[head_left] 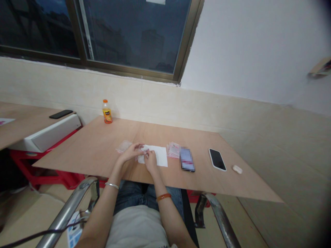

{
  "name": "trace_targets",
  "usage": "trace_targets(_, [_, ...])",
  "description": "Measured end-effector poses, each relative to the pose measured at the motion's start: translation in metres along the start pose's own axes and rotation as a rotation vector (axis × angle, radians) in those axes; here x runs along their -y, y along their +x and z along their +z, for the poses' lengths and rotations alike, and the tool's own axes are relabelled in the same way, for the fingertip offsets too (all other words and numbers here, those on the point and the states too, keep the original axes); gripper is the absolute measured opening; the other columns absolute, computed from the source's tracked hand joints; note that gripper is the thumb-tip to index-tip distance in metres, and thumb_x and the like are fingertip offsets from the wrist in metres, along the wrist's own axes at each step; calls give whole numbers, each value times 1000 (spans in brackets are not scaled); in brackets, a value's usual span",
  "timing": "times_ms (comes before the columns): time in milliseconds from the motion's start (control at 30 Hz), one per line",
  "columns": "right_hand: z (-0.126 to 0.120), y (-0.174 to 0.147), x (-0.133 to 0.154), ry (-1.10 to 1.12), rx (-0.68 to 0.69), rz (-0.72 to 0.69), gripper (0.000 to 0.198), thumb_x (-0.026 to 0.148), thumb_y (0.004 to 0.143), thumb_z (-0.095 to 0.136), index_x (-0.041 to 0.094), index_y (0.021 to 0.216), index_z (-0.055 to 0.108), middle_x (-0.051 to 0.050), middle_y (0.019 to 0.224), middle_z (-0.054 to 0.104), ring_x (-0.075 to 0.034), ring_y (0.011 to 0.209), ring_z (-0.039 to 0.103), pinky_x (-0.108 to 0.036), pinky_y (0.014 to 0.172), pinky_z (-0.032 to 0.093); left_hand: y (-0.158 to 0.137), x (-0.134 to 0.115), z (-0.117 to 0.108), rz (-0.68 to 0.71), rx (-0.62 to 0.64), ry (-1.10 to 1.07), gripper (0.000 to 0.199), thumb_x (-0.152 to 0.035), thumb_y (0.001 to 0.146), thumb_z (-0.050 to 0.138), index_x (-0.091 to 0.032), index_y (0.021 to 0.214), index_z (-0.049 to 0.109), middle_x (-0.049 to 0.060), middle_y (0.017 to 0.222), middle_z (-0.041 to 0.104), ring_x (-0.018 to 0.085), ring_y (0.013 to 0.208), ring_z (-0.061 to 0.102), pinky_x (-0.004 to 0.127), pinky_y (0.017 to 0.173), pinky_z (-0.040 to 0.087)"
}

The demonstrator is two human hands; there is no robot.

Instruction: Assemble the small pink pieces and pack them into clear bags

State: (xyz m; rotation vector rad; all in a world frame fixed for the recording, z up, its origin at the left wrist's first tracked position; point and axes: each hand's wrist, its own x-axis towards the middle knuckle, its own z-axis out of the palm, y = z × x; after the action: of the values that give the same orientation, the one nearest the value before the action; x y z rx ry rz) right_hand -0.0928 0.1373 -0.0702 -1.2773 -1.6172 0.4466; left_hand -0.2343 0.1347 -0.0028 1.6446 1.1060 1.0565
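Over a white sheet of paper, both hands meet at a small clear plastic bag. My left hand holds the bag with thumb and fingers closed on it from the left. Close against it, my right hand is pinched at the bag's near right side; its fingertips are too small to show what lies between them. To the left of my left hand lie some clear plastic bags with a pinkish edge. Right of the paper is a stack of small clear bags with pink marks.
A phone with a blurred screen touches the stack. Farther right lie a white-edged phone and a small white case. An orange-capped juice bottle stands at the back left of the wooden table, near the wall.
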Motion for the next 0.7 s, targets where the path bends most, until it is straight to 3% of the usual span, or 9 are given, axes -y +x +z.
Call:
trace_targets(300, [4, -1, -9, -49, 70, 52, 29, 8, 74, 49, 15, 101, 57, -8, 97, 53, -19, 94, 52, -31, 86, 41, 2, 1, -3, 11, -58, -1, 54, -34, 61, 70, -10, 108, 59, 15, 112, 61, 24, 100, 58, 38, 91, 44])
trace_targets(700, [0, 0, -3, -78, 74, 54, 23, 9, 78, 43, 12, 94, 59, -8, 89, 51, -17, 80, 51, -28, 77, 44, 1, -2, -1, 25, -100, -25, 55, -35, 57, 73, -10, 105, 60, 15, 110, 62, 24, 99, 58, 40, 91, 43])
